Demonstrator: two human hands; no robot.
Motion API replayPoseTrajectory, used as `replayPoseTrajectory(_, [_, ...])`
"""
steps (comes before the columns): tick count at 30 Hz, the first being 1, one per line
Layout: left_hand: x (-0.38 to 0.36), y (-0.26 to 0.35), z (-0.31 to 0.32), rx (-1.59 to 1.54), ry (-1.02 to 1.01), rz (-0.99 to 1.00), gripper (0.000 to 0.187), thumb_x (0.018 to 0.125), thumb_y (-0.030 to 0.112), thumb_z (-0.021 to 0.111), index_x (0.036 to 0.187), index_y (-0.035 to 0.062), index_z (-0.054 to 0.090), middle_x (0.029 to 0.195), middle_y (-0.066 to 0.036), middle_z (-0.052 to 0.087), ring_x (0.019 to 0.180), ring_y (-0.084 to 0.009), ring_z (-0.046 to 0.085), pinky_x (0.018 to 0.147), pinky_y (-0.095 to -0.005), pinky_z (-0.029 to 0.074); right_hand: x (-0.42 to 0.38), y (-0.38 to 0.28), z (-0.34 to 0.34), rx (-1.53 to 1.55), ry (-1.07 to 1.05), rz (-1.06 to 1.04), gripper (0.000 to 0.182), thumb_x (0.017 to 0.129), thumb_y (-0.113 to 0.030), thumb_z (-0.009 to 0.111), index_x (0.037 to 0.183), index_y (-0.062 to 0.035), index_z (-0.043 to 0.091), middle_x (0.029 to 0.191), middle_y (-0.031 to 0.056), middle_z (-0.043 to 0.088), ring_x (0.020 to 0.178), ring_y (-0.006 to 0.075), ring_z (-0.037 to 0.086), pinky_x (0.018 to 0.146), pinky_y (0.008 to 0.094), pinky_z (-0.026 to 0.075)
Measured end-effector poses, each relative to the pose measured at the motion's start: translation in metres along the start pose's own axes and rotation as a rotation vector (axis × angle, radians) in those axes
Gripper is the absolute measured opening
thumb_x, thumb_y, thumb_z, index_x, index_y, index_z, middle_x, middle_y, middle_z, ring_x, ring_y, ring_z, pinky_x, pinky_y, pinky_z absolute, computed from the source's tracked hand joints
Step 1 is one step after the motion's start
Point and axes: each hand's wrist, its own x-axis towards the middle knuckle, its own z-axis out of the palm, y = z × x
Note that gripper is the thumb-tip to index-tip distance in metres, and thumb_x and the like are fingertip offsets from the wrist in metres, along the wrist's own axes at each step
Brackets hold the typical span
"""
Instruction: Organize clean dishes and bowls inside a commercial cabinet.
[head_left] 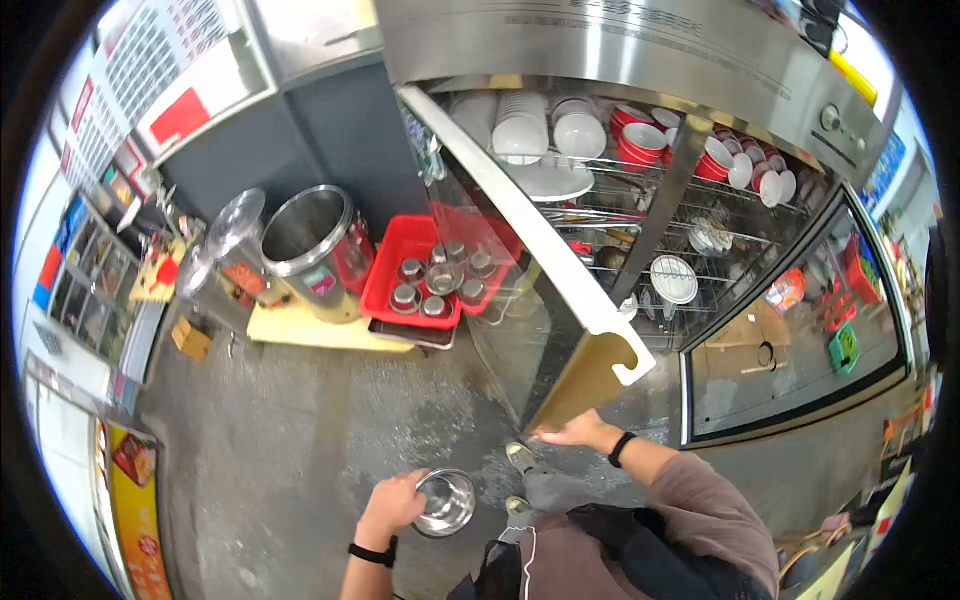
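In my left hand point(396, 503) I hold a shiny stainless steel bowl point(446, 503) by its rim, its mouth tilted up toward me. My right hand point(573, 430) is at the lower corner of the glass cabinet door point(545, 270), its fingers closed on the edge. That door stands swung out from the steel dish cabinet point(640, 45). On the cabinet's wire racks are stacked white bowls point(521, 130), red-and-white bowls point(642, 143) and a white plate point(674, 279). The fingertips of my right hand are partly hidden by the door.
A red basin point(385, 285) with several metal cups sits left of the door. Beside it, a tall steel pot point(310, 240) stands on a low yellowish board point(330, 335). The second cabinet door point(800, 330) hangs open at right. A yellow sign point(140, 510) stands at lower left.
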Motion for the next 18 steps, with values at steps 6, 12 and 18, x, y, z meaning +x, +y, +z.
replayPoseTrajectory(6, [-0.030, 0.027, -0.006, -0.391, -0.189, 0.019, 0.048, 0.082, 0.012, 0.055, 0.129, 0.0048, 0.065, 0.113, -0.027, 0.071, 0.103, -0.0404, 0.070, 0.092, -0.0453, 0.054, 0.025, -0.053, 0.032, 0.094, -0.359, 0.091, 0.040, 0.088, -0.050, 0.071, 0.093, -0.0110, 0.073, 0.085, 0.0133, 0.073, 0.080, 0.0370, 0.071, 0.072, 0.0477, 0.057])
replayPoseTrajectory(12, [0.005, 0.082, 0.016, -0.850, -0.340, 0.019, 0.053, 0.082, 0.005, 0.057, 0.134, -0.0059, 0.059, 0.126, -0.017, 0.071, 0.117, -0.0265, 0.065, 0.102, -0.0370, 0.048, 0.020, -0.056, -0.025, 0.119, -0.624, -0.019, 0.035, 0.098, -0.039, 0.062, 0.098, -0.0049, 0.069, 0.096, 0.0177, 0.072, 0.094, 0.0410, 0.068, 0.082, 0.0499, 0.054])
replayPoseTrajectory(18, [0.125, 0.170, 0.068, -0.641, -0.170, 0.095, 0.047, 0.083, 0.008, 0.056, 0.128, -0.0046, 0.062, 0.120, -0.019, 0.072, 0.112, -0.0266, 0.068, 0.099, -0.0384, 0.050, -0.039, 0.033, -0.141, 0.933, -0.649, 0.587, 0.061, 0.104, -0.056, 0.052, 0.116, 0.0010, 0.070, 0.088, 0.0123, 0.074, 0.073, 0.0210, 0.073, 0.065, 0.0342, 0.058])
